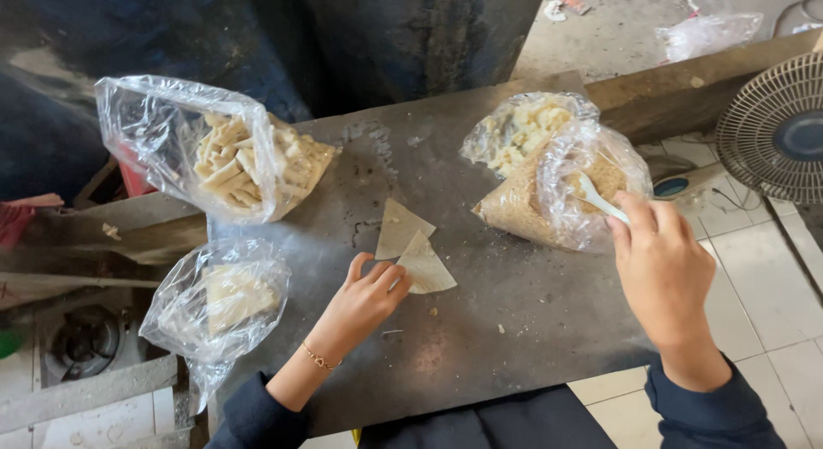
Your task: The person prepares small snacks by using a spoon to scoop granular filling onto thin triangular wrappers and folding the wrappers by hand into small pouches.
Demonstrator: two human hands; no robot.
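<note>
The left hand (364,299), fingers loosely apart, pins a triangular wrapper (424,267) flat on the metal worktop (514,320) while the right hand (660,265), closed on a white spoon (600,198), dips into the bag of crumbly filling (561,196) just ahead (a second wrapper (399,229) lies beyond the left fingertips).

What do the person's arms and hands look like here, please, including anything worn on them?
Both hands are bare, without gloves. The left hand has a thin gold-coloured chain bracelet at the wrist. Both arms wear dark navy long sleeves, pushed back from the wrists. The right hand shows no jewellery.
</note>
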